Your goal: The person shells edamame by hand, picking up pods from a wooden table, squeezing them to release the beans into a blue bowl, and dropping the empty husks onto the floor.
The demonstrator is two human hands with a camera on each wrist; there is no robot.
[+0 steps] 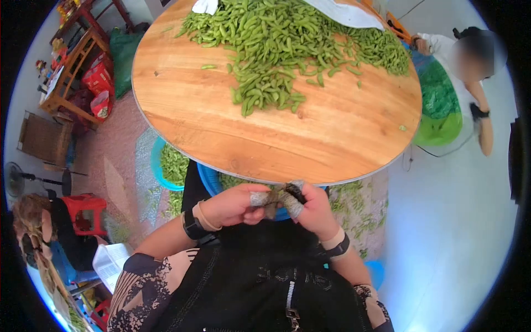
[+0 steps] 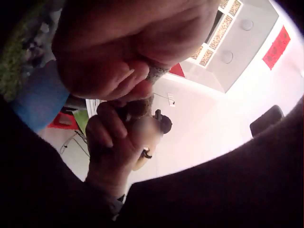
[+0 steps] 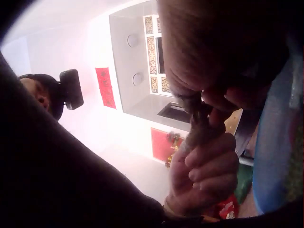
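Observation:
In the head view my left hand [image 1: 235, 205] and right hand [image 1: 316, 210] meet fingertip to fingertip at the table's near edge, above a blue basin [image 1: 209, 180]. Grey, soiled tape wraps several fingertips. The fingers of both hands curl inward and pinch at a small grey-brown thing [image 1: 270, 210] between them; I cannot tell what it is. In the left wrist view the left hand [image 2: 128, 52] hangs over the curled right hand [image 2: 111, 142]. Fingers hide most of the contact in the right wrist view. Green bean pods [image 1: 276, 44] lie heaped on the round wooden table [image 1: 204, 122].
A turquoise basin of pods [image 1: 160, 166] stands on the floor at left, with pods scattered nearby. Another person [image 1: 475, 66] is at the right, by a green bag [image 1: 440, 105]. White cloth [image 1: 348, 14] lies at the table's far side. A red stool [image 1: 86, 210] stands at left.

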